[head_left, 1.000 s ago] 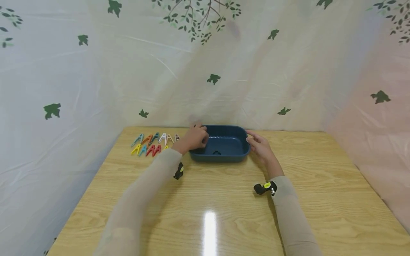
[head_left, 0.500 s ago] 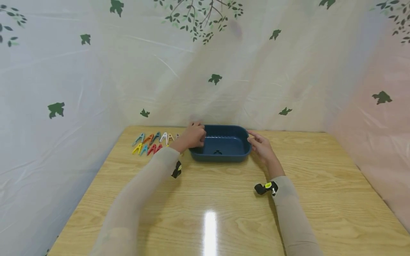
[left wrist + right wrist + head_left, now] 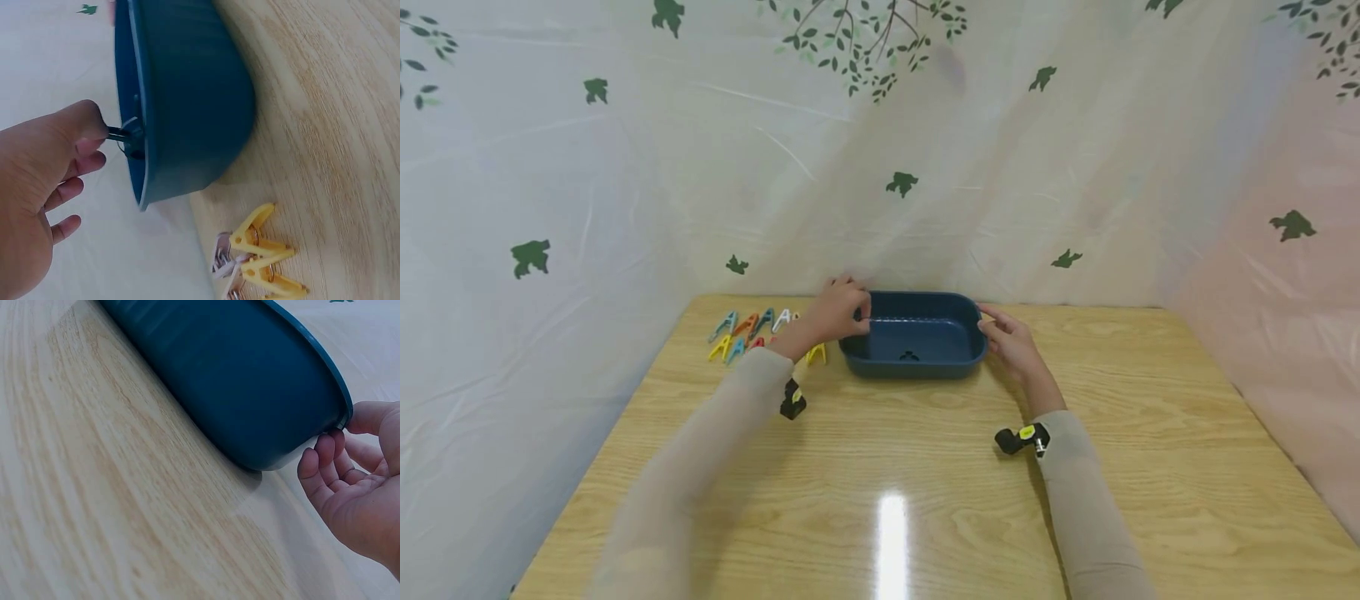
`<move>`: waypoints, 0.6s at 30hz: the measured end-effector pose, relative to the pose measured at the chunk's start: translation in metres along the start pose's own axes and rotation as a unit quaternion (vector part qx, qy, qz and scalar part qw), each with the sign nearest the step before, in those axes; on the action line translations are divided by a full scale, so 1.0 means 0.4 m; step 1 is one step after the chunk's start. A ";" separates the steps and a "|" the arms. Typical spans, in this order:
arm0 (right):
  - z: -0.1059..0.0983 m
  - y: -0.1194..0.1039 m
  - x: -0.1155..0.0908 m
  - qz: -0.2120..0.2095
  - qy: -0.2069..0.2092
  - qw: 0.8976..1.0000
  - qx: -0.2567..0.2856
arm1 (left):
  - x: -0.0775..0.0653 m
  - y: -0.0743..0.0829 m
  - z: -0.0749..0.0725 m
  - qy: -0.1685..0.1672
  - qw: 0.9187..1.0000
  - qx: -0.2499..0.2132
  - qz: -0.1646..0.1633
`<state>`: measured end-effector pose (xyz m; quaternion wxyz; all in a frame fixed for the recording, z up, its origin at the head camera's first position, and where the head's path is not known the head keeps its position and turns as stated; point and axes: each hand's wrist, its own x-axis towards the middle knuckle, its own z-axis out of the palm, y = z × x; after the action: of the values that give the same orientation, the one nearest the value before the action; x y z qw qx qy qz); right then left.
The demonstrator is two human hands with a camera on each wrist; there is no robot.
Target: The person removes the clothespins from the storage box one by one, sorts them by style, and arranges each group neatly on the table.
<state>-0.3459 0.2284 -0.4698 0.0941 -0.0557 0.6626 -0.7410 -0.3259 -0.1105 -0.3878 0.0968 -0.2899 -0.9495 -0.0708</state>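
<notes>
A dark blue plastic basin [image 3: 910,369] stands at the back of the table, with a cut-out in its floor. My left hand [image 3: 835,312] is at its left end. In the left wrist view, that hand's thumb and fingers pinch a dark green clothespin [image 3: 132,141] just inside the basin's rim [image 3: 139,75]; whether it bites the rim cannot be told. My right hand [image 3: 1009,340] grips the right end's rim, thumb on top and fingers curled beneath, as the right wrist view shows the basin wall [image 3: 237,381] beside the hand [image 3: 359,487].
Several coloured clothespins lie in two rows left of the basin, among them an orange one [image 3: 746,324], a white one [image 3: 782,320] and a yellow one [image 3: 721,347]. My left forearm covers part of them. A patterned curtain [image 3: 970,208] hangs behind the wooden table [image 3: 940,467].
My left hand has drawn back leftward from inside the basin to its left end, uncovering more of the basin's interior and a yellow clothespin. My right hand stays on the rim.
</notes>
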 end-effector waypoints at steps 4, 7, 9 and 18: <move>0.003 0.005 0.003 -0.009 -0.001 1.000 -0.002 | -0.029 -0.022 -0.023 0.037 0.998 -0.043 -0.009; 0.004 0.007 0.006 -0.009 0.002 1.000 -0.003 | -0.056 -0.041 -0.040 0.069 0.995 -0.076 -0.018; 0.005 0.008 0.007 -0.007 0.004 1.000 -0.004 | -0.076 -0.053 -0.050 0.088 0.991 -0.101 -0.029; 0.000 0.005 0.004 -0.002 0.005 1.000 -0.002 | -0.174 -0.087 -0.076 0.126 0.980 -0.142 -0.060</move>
<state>-0.3473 0.2276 -0.4720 0.0890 -0.0539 0.6644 -0.7401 -0.2848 -0.1822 -0.3768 0.1689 -0.2316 -0.9257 -0.2467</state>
